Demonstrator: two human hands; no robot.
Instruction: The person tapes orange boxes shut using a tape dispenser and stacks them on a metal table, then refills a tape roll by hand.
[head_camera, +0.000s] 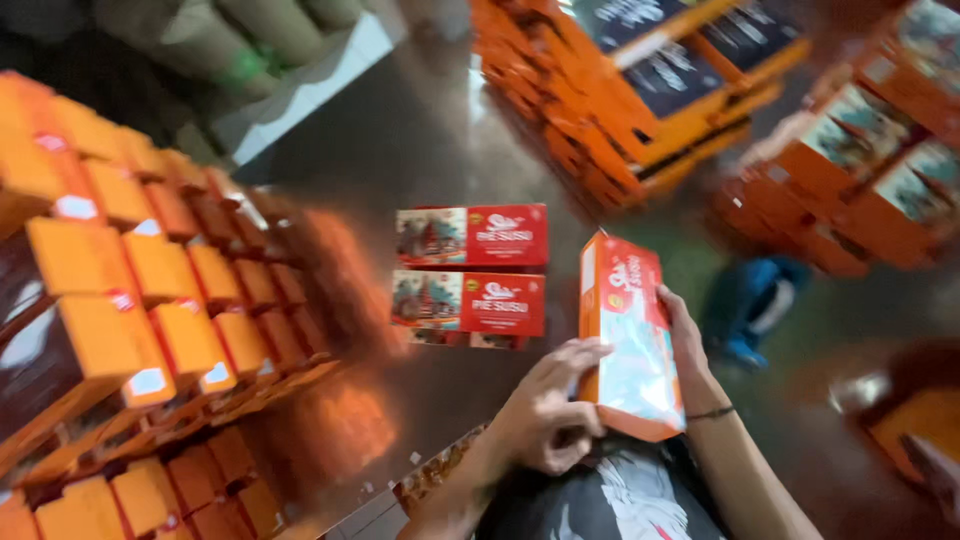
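1. Clearly, both of your hands gripped the orange-and-red box (628, 335): left hand (548, 415) with fingers pressed on its near side, right hand (683, 340) mostly hidden behind it.
2. You held it above the shiny floor (420, 130), near two red boxes (470, 272).
3. Orange stacks (130, 300) to your left were blurred and cut off.
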